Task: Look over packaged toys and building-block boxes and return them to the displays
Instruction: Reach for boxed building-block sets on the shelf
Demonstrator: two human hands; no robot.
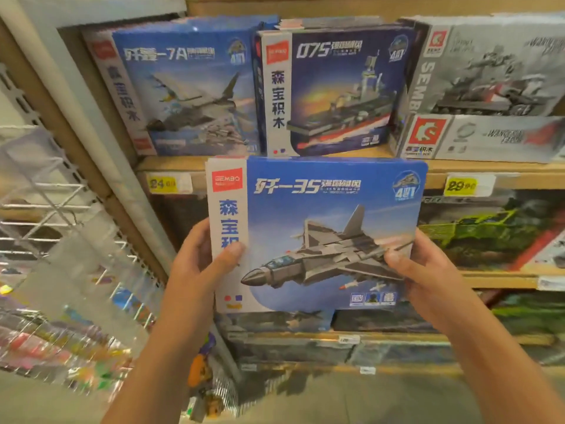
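Blue jet box (321,228) gripped by left hand (195,264) and right hand (428,270).

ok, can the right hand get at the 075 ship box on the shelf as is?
Probably not yet: the right hand grips the jet box, which is held up in front of the 075 ship box's lower edge.

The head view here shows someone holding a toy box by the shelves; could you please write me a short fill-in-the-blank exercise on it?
1. The held box pictures a fighter ____.
2. The left hand and right hand grip its ____ edges.
3. The box marked 075 on the shelf above pictures a ____.
4. The price tags on the shelf edge are ____.

Missing words: jet; side; warship; yellow
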